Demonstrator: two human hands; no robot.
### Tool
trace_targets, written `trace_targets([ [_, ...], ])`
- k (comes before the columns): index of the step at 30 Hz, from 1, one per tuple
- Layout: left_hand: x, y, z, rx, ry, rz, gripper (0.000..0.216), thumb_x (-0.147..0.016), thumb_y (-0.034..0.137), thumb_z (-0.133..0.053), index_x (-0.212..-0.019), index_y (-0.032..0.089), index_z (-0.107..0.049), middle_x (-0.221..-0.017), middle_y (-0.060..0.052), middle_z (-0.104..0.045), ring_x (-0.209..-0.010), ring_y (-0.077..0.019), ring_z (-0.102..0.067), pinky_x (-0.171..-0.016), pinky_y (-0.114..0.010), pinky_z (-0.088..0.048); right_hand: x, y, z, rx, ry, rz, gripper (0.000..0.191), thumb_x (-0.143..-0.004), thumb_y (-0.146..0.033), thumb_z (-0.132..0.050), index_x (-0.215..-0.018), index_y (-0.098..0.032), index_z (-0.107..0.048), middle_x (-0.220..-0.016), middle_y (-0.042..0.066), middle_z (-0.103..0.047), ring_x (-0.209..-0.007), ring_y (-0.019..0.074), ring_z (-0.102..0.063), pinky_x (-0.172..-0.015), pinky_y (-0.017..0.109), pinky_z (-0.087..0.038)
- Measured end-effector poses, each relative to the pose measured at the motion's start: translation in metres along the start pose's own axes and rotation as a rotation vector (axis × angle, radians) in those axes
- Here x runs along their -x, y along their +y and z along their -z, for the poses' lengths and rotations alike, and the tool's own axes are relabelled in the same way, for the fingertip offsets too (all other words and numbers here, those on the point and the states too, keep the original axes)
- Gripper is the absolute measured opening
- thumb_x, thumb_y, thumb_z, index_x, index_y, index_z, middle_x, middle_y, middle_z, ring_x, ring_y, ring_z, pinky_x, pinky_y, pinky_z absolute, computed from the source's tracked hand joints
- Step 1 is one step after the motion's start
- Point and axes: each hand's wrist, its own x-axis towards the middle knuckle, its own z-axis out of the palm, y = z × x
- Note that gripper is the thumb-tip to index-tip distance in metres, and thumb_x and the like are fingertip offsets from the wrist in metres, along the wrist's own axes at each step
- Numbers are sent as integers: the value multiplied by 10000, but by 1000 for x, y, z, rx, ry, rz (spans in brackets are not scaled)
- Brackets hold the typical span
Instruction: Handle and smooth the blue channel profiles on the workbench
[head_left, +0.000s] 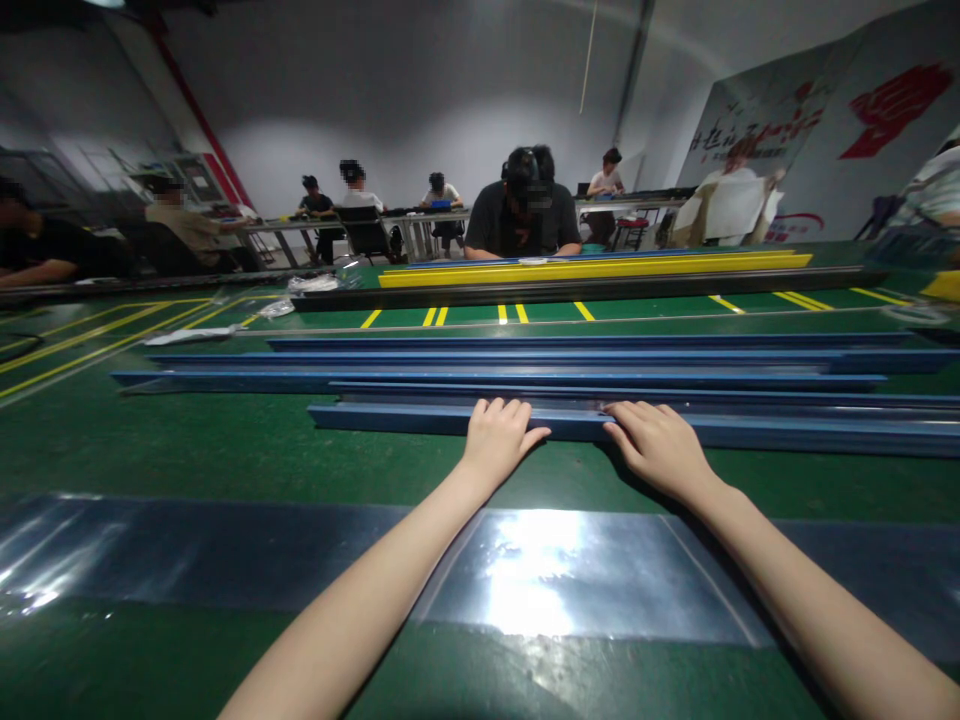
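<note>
Both my arms reach forward over a green floor surface [187,440]. My left hand [499,438] rests on the nearest long blue rail [825,432], fingers curled over its near edge and thumb out to the side. My right hand [656,445] lies on the same rail a little to the right, fingers bent over its top edge. The rail runs left to right in front of me. Several more blue rails [525,360] lie parallel just behind it.
A clear plastic sheet [540,570] lies under my forearms. Farther off lie a yellow rail [592,268] and a dark rail [585,290], with yellow floor lines [97,335] at the left. A person in black [523,215] sits opposite; others sit at tables behind.
</note>
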Motion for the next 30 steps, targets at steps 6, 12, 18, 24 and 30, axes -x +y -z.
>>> trace_targets([
  [6, 0, -1, 0, -2, 5, -6, 367, -827, 512, -431, -777, 172, -558, -751, -36, -620, -747, -189, -529, -655, -317, -280, 0, 0, 0, -4, 7, -1, 340, -893, -330, -316, -1003, -144, -579, -972, 73, -647, -844, 183, -558, -693, 299, -317],
  [12, 1, 0, -1, -5, 19, -8, 364, -831, 508, -427, -794, 170, -557, -786, -41, -621, -765, -193, -523, -668, -323, -291, 0, 1, -1, -3, 19, 5, 340, -891, -331, -325, -998, -139, -584, -972, 80, -649, -844, 182, -562, -685, 298, -318],
  [18, 1, -1, -3, 18, 14, -12, 356, -832, 498, -434, -855, 166, -559, -892, -56, -624, -828, -192, -526, -692, -325, -309, 0, 0, -2, -8, 27, 4, 344, -892, -331, -318, -1018, -145, -579, -989, 85, -648, -851, 184, -562, -688, 296, -320],
  [24, 1, -1, -2, 29, 21, -2, 355, -821, 502, -452, -882, 165, -545, -885, -46, -620, -832, -192, -524, -700, -323, -313, 0, 0, -2, -11, 28, 8, 336, -894, -335, -316, -1016, -150, -570, -1034, 73, -637, -878, 183, -556, -715, 293, -324],
  [30, 0, 0, -2, 11, 24, 33, 379, -789, 529, -478, -849, 158, -525, -821, -43, -604, -766, -192, -518, -677, -316, -308, 0, -1, -2, -19, 32, -21, 348, -895, -344, -301, -1060, -145, -535, -983, 84, -647, -860, 191, -564, -709, 298, -326],
])
